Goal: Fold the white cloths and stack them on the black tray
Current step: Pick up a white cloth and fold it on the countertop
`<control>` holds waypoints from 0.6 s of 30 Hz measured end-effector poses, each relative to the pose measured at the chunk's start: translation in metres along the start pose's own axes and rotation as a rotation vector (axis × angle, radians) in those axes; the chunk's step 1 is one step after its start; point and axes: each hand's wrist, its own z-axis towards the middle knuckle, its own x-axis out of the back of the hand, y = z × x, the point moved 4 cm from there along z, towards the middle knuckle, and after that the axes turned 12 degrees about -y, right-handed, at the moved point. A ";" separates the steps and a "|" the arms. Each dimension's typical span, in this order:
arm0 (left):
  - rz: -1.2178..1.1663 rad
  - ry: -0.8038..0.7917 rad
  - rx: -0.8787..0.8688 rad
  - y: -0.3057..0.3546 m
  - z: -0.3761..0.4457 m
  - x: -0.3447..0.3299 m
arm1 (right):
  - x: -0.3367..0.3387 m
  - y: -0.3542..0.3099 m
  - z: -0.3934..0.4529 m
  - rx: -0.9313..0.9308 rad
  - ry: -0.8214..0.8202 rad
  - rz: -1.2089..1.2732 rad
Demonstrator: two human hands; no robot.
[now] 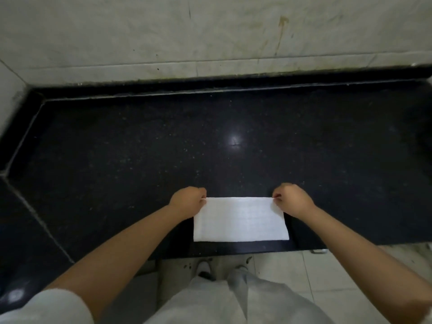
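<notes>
Two bare hands hold a flat, rectangular white cloth (pixel 240 219) at the near edge of a polished black speckled stone desk (pixel 163 148), seen from a head-worn camera looking down. The left hand (pixel 187 202) pinches the cloth's far left corner between curled fingers and thumb; the right hand (pixel 293 200) pinches the far right corner in the same way. The cloth's far edge is stretched straight between the two hands, while its near edge lies parallel to the front rim of the desk, just short of it. The cloth looks smooth and evenly laid, its weave faintly gridded.

Both forearms reach forward from the bottom of the frame, the left one emerging from a pale short sleeve (pixel 46 307). A bright spot of reflected light (pixel 234 140) shines on the desk beyond the cloth. Behind the desk rises a stained, pale marble wall (pixel 210 31), with a raised black lip running along its foot. Below the desk's front edge, pale trousers (pixel 233 300) and light shoes (pixel 205 267) stand on a whitish tiled floor (pixel 327 277).
</notes>
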 end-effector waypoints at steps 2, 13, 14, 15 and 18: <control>0.078 0.067 -0.003 0.002 0.008 -0.003 | -0.006 0.002 0.003 -0.016 0.048 -0.003; 0.187 0.138 -0.042 -0.001 0.022 -0.011 | -0.017 -0.003 0.005 -0.051 0.017 -0.114; 0.213 0.134 -0.054 -0.002 0.022 -0.012 | -0.016 -0.004 0.005 -0.050 -0.002 -0.110; 0.247 0.119 -0.059 -0.002 0.022 -0.011 | -0.013 -0.005 0.005 -0.044 -0.010 -0.104; 0.269 0.159 -0.054 -0.003 0.015 0.009 | 0.008 -0.009 0.001 -0.006 0.052 -0.026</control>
